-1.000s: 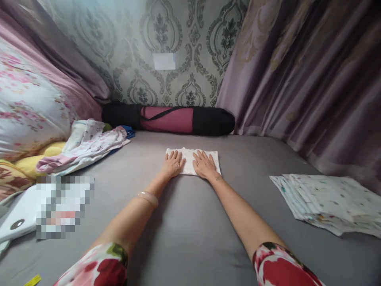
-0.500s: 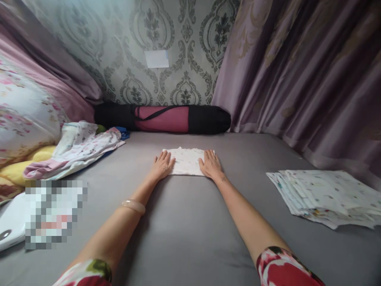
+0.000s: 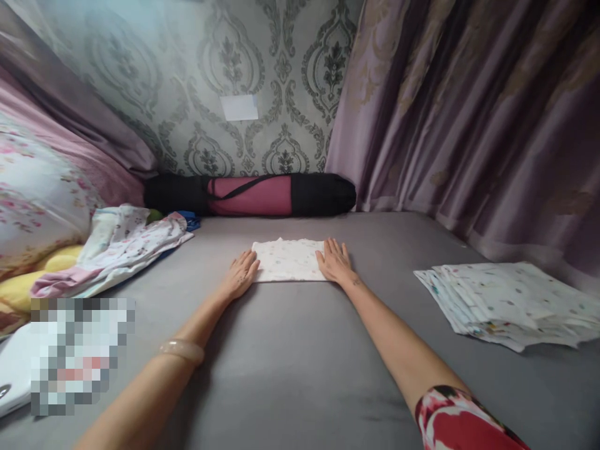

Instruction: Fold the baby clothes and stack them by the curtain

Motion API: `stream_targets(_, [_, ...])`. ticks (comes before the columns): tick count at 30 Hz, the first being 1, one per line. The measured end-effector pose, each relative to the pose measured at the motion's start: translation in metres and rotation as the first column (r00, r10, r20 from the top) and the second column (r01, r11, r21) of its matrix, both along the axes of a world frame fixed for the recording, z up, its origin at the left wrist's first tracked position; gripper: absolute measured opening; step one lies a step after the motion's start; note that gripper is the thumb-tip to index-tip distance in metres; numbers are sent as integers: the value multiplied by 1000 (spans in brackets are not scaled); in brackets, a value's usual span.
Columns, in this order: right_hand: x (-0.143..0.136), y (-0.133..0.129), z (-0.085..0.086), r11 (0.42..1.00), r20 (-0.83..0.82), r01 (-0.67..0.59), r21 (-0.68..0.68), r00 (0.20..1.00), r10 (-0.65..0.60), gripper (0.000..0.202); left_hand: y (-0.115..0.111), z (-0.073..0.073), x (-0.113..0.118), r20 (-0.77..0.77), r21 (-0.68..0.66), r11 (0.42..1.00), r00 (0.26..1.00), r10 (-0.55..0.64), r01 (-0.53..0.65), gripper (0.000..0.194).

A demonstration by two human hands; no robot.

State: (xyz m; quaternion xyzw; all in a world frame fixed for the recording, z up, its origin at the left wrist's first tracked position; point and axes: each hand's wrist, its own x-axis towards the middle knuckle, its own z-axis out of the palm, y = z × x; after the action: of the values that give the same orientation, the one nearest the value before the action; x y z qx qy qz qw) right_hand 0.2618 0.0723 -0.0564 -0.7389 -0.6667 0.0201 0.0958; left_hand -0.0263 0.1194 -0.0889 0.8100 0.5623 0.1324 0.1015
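Note:
A white cloth (image 3: pixel 288 261) with a faint small print lies folded into a flat rectangle on the grey sheet (image 3: pixel 290 350). My left hand (image 3: pixel 242 272) rests flat at the cloth's left edge, fingers stretched forward and thumb close to its side. On the right edge lies my right hand (image 3: pixel 335 259), palm down, fingers spread, partly covering that end. Neither hand grips anything. The cloth's far edge is slightly uneven.
To the right sits a stack of folded printed cloths (image 3: pixel 510 300). Loose printed clothes (image 3: pixel 135 244) lie on the left beside a floral pillow (image 3: pixel 42 194). A black and pink roll bag (image 3: pixel 253 195) runs along the wall. A white object (image 3: pixel 19 369) and a blurred-out patch are at lower left.
My left hand has slid left off the cloth's surface to its edge, uncovering more of it. The right hand has shifted slightly outward. The view has moved a little.

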Motion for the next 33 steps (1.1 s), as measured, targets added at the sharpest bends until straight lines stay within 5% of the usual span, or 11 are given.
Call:
stream_targets(10, [10,9,-13,997,13,0,-83,1000,1,69,-15,13,3,49,4,1000,999,12,-12,56])
stream_targets(16, [-9,19,-12,991,45,-120,59,992,118,62,-14,10,0,109,81,996,994,13,-22,56])
stream_targets(27, [-15,22,-13,988,-5,-135,-72,991,135,65,-11,5,-2,119,71,997,993,2,-10,58])
stream_targets(33, [-38,25,-13,990,-3,-131,53,991,131,61,-13,7,-2,138,56,998,990,11,-19,58])
